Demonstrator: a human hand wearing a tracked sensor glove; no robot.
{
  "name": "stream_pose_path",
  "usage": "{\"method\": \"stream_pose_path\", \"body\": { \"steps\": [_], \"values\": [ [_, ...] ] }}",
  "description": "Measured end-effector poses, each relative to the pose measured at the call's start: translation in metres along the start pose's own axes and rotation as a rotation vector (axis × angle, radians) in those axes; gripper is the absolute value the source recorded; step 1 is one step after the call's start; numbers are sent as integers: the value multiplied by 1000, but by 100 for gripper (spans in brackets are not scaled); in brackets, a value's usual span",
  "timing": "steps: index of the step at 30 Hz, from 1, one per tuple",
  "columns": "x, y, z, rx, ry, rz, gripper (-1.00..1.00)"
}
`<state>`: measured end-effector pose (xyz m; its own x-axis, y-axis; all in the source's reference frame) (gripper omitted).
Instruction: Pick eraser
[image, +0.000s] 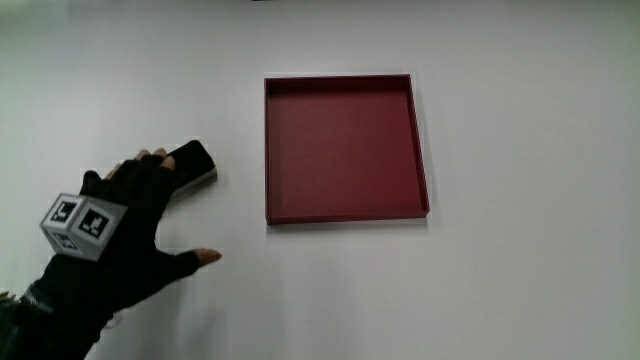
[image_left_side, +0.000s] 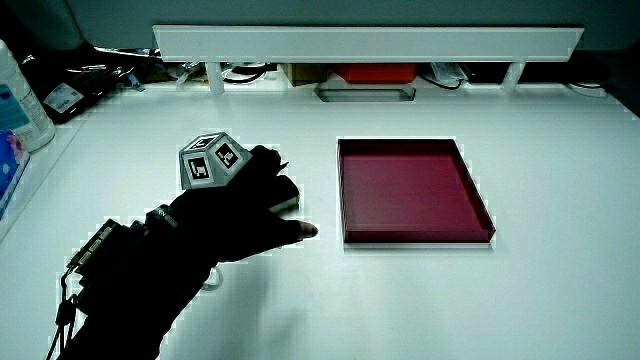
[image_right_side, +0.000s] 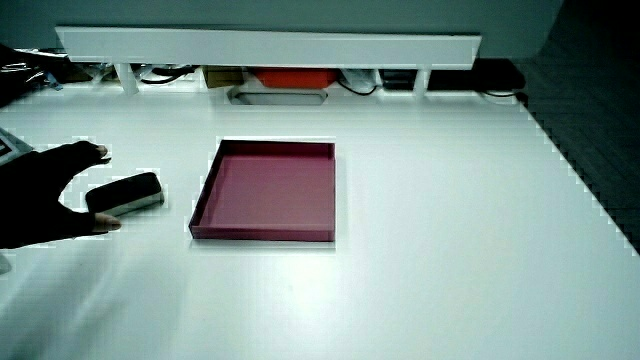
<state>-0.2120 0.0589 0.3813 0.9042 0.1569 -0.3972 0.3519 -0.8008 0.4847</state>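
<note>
Hand (image: 115, 225) at lower-left of main view, over the eraser (image: 192, 165) (black, partly covered). Grip spread around it, not closed. Red tray (image: 346, 212) mid-frame on white worktop (image: 520, 150).

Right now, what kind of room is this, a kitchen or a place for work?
Probably a workbench or lab, not a kitchen. A plain white table holds only a shallow dark red square tray and a black block eraser, and cables and boxes sit under the low white partition.
</note>
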Motion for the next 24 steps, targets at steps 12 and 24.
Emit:
{"method": "stream_pose_path", "body": {
  "steps": [12,24],
  "values": [
    [-28,32,15,34,-25,118,0],
    [-76,72,6,-38,-156,171,0]
  ]
}}
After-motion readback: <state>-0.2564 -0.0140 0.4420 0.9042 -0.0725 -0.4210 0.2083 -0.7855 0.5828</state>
